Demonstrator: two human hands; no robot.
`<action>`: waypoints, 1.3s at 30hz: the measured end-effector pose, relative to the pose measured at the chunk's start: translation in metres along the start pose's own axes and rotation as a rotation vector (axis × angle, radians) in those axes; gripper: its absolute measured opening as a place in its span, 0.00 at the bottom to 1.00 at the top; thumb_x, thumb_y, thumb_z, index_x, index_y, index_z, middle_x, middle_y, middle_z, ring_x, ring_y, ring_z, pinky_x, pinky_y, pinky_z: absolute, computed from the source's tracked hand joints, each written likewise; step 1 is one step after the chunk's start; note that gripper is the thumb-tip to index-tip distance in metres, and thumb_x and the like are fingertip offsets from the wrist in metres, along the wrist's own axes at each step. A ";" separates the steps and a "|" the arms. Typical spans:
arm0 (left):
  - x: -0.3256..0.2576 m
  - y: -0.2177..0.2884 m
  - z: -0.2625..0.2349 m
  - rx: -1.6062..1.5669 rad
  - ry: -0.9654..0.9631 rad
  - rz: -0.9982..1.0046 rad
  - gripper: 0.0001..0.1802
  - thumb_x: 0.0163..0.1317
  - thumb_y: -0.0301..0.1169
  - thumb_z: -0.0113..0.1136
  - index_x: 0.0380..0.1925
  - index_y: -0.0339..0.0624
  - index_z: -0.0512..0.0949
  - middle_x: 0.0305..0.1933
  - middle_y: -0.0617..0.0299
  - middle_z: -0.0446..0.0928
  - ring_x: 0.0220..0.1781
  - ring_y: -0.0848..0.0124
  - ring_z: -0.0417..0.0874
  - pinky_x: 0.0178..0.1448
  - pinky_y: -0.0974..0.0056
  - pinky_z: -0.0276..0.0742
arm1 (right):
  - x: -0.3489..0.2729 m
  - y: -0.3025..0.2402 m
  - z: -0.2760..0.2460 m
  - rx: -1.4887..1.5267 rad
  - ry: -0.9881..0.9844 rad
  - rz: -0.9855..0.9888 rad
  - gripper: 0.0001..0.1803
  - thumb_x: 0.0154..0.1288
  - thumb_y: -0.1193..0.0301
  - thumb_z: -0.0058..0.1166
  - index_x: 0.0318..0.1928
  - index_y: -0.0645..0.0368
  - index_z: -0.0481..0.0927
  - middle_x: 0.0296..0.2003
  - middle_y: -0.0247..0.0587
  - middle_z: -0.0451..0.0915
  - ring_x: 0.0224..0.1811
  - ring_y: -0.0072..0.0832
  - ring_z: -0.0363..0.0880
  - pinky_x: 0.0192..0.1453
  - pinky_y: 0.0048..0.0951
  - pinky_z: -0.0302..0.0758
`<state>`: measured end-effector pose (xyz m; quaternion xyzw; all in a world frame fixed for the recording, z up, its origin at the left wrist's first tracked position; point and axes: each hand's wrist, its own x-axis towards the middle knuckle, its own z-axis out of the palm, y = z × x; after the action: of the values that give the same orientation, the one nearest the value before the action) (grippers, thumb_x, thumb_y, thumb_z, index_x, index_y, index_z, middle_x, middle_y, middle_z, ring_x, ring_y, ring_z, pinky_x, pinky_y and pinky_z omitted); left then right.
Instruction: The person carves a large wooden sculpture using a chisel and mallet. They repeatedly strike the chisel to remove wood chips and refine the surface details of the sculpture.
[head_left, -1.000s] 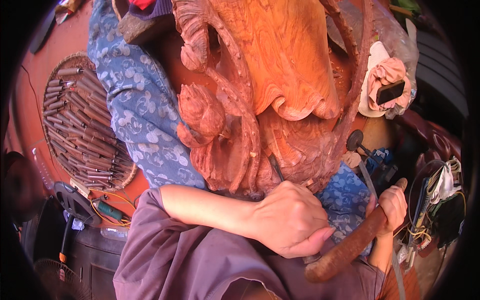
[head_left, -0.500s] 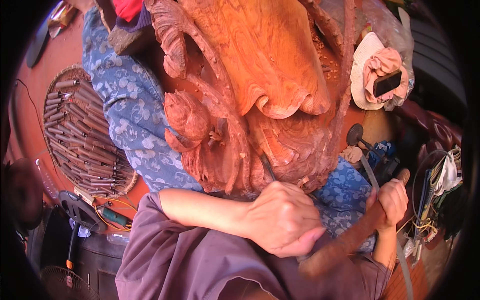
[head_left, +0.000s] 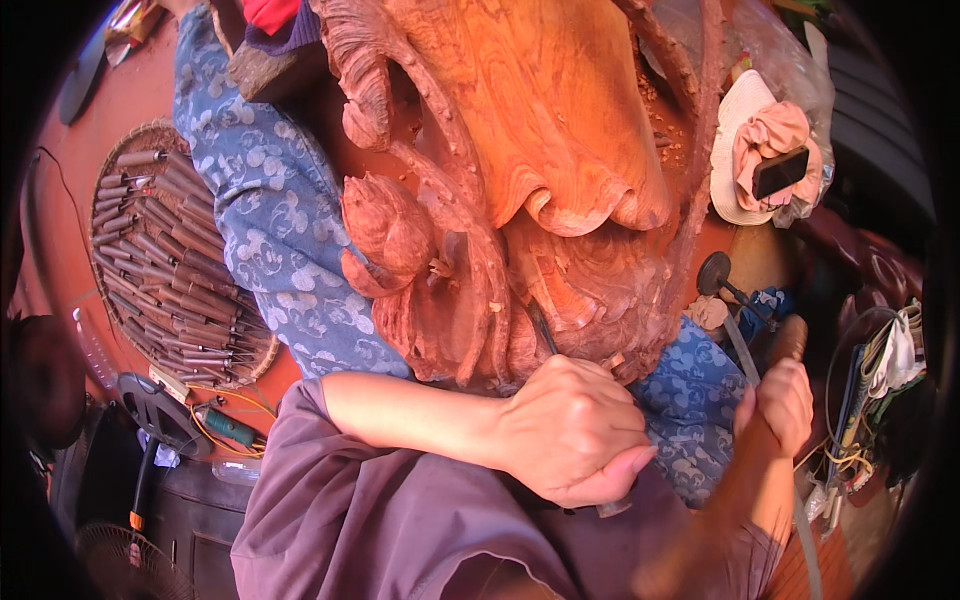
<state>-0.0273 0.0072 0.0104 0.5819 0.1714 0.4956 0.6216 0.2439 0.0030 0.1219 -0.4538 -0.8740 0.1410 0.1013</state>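
Note:
My left hand (head_left: 580, 432) is closed around a carving chisel (head_left: 543, 328). Its dark shank slants up and away from my fist, with the tip against the lower part of a reddish wood carving (head_left: 590, 285). The chisel's butt end pokes out below my thumb. In my right hand (head_left: 783, 405), at the right, is the handle of a wooden mallet (head_left: 725, 470); its head end is smeared by motion, low and apart from the chisel. The carving has a bud, twisting stems and a smooth orange draped surface, and lies between my legs.
A round woven basket (head_left: 262, 368) of several wooden-handled chisels stands at the left. Below it are a green power tool (head_left: 228, 428) and a fan (head_left: 130, 565). At the right lie a pale hat (head_left: 728, 150), a phone (head_left: 780, 174) and a bundle of cloths (head_left: 890, 350).
The mallet head has swung down and away from the chisel's butt. My left hand stays on the chisel; the whole view has shifted slightly.

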 end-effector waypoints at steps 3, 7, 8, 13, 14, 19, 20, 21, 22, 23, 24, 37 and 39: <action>-0.001 -0.001 0.002 0.022 0.022 0.002 0.09 0.54 0.29 0.55 0.17 0.41 0.75 0.19 0.62 0.68 0.19 0.63 0.71 0.22 0.59 0.65 | 0.003 -0.005 -0.007 -0.038 -0.056 0.000 0.20 0.43 0.87 0.65 0.31 0.58 0.67 0.24 0.43 0.73 0.24 0.39 0.74 0.31 0.44 0.76; -0.004 -0.004 0.008 0.016 0.034 0.016 0.10 0.55 0.29 0.55 0.16 0.41 0.74 0.19 0.62 0.68 0.19 0.62 0.72 0.23 0.59 0.66 | -0.007 -0.003 -0.001 0.057 0.029 -0.007 0.20 0.43 0.86 0.66 0.31 0.58 0.67 0.24 0.43 0.74 0.23 0.39 0.74 0.31 0.43 0.76; -0.004 -0.004 0.005 0.030 0.019 0.017 0.10 0.55 0.29 0.55 0.17 0.41 0.74 0.19 0.62 0.68 0.19 0.62 0.72 0.23 0.59 0.67 | -0.002 -0.002 0.003 -0.010 0.064 -0.008 0.20 0.43 0.86 0.66 0.30 0.58 0.67 0.24 0.43 0.74 0.23 0.39 0.73 0.30 0.42 0.76; -0.006 -0.003 0.009 0.041 0.042 -0.004 0.10 0.55 0.29 0.54 0.17 0.41 0.74 0.19 0.61 0.68 0.18 0.61 0.72 0.23 0.58 0.67 | -0.011 -0.001 -0.008 0.171 0.010 -0.048 0.18 0.47 0.85 0.65 0.32 0.60 0.68 0.25 0.44 0.75 0.25 0.42 0.75 0.34 0.47 0.78; -0.007 -0.005 0.011 0.044 0.065 0.002 0.10 0.55 0.29 0.54 0.16 0.41 0.74 0.19 0.61 0.68 0.18 0.61 0.72 0.23 0.58 0.67 | -0.011 0.003 -0.005 0.095 0.008 -0.049 0.18 0.47 0.85 0.65 0.32 0.59 0.68 0.24 0.43 0.74 0.24 0.41 0.74 0.34 0.46 0.77; 0.000 -0.008 -0.001 0.063 0.010 0.046 0.10 0.55 0.28 0.53 0.16 0.41 0.73 0.19 0.61 0.69 0.18 0.61 0.72 0.22 0.58 0.67 | -0.006 -0.006 -0.010 -0.048 0.023 0.011 0.18 0.46 0.85 0.66 0.32 0.60 0.69 0.24 0.43 0.74 0.24 0.41 0.75 0.34 0.44 0.77; -0.002 -0.007 0.002 0.074 0.011 0.028 0.10 0.56 0.28 0.53 0.16 0.41 0.73 0.19 0.61 0.69 0.18 0.61 0.72 0.22 0.58 0.67 | -0.011 -0.004 -0.010 -0.012 0.024 0.019 0.18 0.46 0.85 0.66 0.32 0.60 0.69 0.24 0.43 0.74 0.25 0.41 0.75 0.34 0.44 0.77; -0.004 -0.006 0.005 0.084 0.011 0.010 0.10 0.56 0.28 0.53 0.16 0.41 0.73 0.19 0.61 0.69 0.18 0.61 0.72 0.22 0.58 0.67 | -0.013 0.001 -0.007 0.162 0.039 -0.028 0.17 0.46 0.84 0.67 0.32 0.60 0.70 0.24 0.44 0.74 0.25 0.42 0.75 0.35 0.44 0.77; -0.005 -0.005 0.006 0.098 0.019 0.005 0.10 0.56 0.28 0.52 0.16 0.41 0.73 0.19 0.61 0.69 0.18 0.61 0.72 0.22 0.58 0.67 | -0.011 0.004 -0.003 0.079 0.009 -0.025 0.17 0.47 0.84 0.66 0.32 0.59 0.69 0.24 0.43 0.74 0.24 0.41 0.75 0.35 0.44 0.77; -0.004 -0.006 0.004 0.102 0.019 0.013 0.10 0.56 0.28 0.52 0.16 0.41 0.73 0.19 0.61 0.69 0.18 0.61 0.72 0.22 0.58 0.67 | -0.005 0.004 0.000 -0.021 -0.017 -0.017 0.17 0.47 0.84 0.66 0.32 0.59 0.69 0.23 0.43 0.74 0.24 0.40 0.75 0.34 0.43 0.77; -0.003 -0.006 0.003 0.107 0.018 0.020 0.11 0.57 0.28 0.52 0.16 0.41 0.73 0.19 0.61 0.69 0.18 0.61 0.72 0.22 0.58 0.67 | -0.001 0.002 0.001 -0.121 -0.044 -0.007 0.18 0.47 0.84 0.66 0.31 0.59 0.69 0.23 0.42 0.74 0.23 0.39 0.74 0.33 0.42 0.77; -0.003 0.009 0.014 0.081 0.021 0.123 0.10 0.56 0.33 0.55 0.18 0.47 0.73 0.20 0.66 0.63 0.21 0.68 0.69 0.23 0.63 0.63 | -0.001 0.000 -0.002 0.097 -0.020 0.085 0.17 0.46 0.82 0.67 0.30 0.59 0.69 0.22 0.41 0.72 0.23 0.38 0.72 0.32 0.39 0.74; -0.005 0.006 0.015 0.066 0.042 0.081 0.10 0.56 0.33 0.55 0.18 0.46 0.73 0.20 0.65 0.64 0.20 0.67 0.70 0.23 0.63 0.64 | 0.004 -0.004 -0.003 0.105 -0.025 0.108 0.17 0.47 0.82 0.67 0.30 0.59 0.69 0.22 0.41 0.72 0.22 0.38 0.72 0.32 0.39 0.74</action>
<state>-0.0198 -0.0059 0.0180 0.5978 0.1771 0.5266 0.5778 0.2392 0.0050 0.1258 -0.4928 -0.8407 0.1974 0.1064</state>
